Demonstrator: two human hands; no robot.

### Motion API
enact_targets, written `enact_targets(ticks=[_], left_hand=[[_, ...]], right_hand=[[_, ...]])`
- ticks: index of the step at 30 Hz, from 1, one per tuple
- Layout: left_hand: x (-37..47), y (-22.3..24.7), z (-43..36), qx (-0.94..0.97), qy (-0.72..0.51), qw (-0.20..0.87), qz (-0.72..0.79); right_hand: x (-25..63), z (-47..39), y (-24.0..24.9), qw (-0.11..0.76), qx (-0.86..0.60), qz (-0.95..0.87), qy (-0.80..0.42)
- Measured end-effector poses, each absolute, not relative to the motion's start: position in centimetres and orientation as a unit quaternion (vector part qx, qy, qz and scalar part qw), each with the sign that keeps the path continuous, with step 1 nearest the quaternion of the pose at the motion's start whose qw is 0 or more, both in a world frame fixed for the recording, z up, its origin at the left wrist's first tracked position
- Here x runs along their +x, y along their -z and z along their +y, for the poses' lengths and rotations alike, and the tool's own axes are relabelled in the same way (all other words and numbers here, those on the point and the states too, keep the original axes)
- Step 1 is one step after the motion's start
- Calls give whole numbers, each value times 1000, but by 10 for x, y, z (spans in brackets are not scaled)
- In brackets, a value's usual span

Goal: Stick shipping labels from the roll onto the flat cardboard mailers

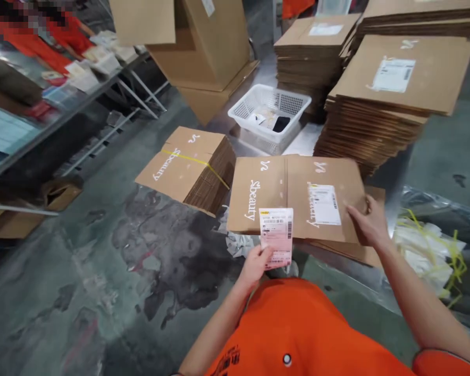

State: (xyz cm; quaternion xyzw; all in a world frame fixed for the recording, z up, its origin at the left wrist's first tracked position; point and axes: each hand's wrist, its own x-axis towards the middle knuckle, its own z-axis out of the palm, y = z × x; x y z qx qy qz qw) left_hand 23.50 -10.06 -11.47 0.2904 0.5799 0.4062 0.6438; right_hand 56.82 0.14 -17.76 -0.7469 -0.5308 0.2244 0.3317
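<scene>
My left hand (257,265) pinches the lower left edge of a pink and white shipping label (276,235), held in front of a flattened cardboard box (238,198). At the right edge of that box, my right hand (368,222) grips the cardboard between thumb and fingers. The box bears white "beauty" lettering, and a white label (326,205) sits on its right panel. Beneath its lower right side another piece of cardboard (376,256) sticks out.
A strapped bundle of flat boxes (191,162) lies left of the box. Behind stand a white basket (269,133) with a dark phone-like object, and tall stacks of labelled flat boxes (423,73). Plastic scraps with yellow straps (431,256) lie at right. People in orange are at the far left.
</scene>
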Motion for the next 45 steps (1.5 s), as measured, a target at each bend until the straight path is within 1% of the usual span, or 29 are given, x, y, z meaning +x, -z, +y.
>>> enact_targets(ticks=[2, 4, 5, 7, 8, 9, 10, 12, 14, 16, 18, 20, 23, 25, 26, 28, 30, 32, 34, 37, 40, 43, 45], left_hand=[[244, 116, -104, 302, -372, 660, 578], [251, 118, -106, 302, -344, 670, 584], [253, 120, -107, 302, -332, 672, 588], [257, 124, -110, 309, -313, 672, 596], [257, 125, -111, 316, -304, 671, 597], [257, 126, -111, 326, -294, 670, 599], [255, 126, -112, 338, -284, 669, 598], [250, 120, -111, 368, -278, 667, 586], [243, 107, -107, 393, -327, 654, 558], [237, 90, -100, 401, -406, 618, 541], [233, 77, -90, 390, -454, 562, 571], [230, 73, -79, 375, -463, 506, 624], [224, 86, -68, 354, -469, 460, 666], [217, 102, -68, 333, -462, 476, 670], [213, 112, -71, 318, -453, 498, 668], [204, 131, -84, 289, -425, 544, 663], [195, 149, -104, 276, -386, 574, 667], [186, 161, -128, 280, -349, 586, 676], [176, 163, -144, 284, -349, 578, 681], [161, 146, -140, 277, -431, 499, 699], [146, 124, -104, 273, -489, 421, 714], [139, 115, -75, 293, -483, 421, 710], [144, 118, -72, 307, -464, 443, 704]], right_hand=[[603, -30, 200, 295, -796, -482, -216], [616, -52, 210, 248, -824, -470, -199], [613, -56, 208, 240, -824, -482, -177], [589, -53, 190, 264, -782, -542, -158], [570, -46, 175, 291, -736, -585, -178], [548, -38, 157, 319, -666, -629, -243], [525, -30, 139, 332, -583, -660, -338], [480, -18, 107, 316, -448, -693, -468], [444, -16, 88, 295, -385, -703, -520], [418, -21, 83, 291, -369, -711, -523], [403, -28, 85, 295, -360, -729, -501], [395, -29, 91, 300, -357, -755, -461], [387, -12, 100, 278, -345, -799, -407], [382, 14, 106, 261, -349, -820, -371], [379, 31, 108, 257, -368, -829, -334], [374, 69, 110, 248, -420, -841, -233], [371, 103, 109, 218, -452, -852, -147], [371, 127, 105, 181, -459, -864, -98], [370, 138, 100, 159, -474, -864, -62], [355, 131, 101, 164, -471, -866, -37], [330, 102, 115, 170, -416, -892, -47], [326, 72, 135, 161, -367, -915, -43], [343, 63, 146, 165, -390, -905, -40]])
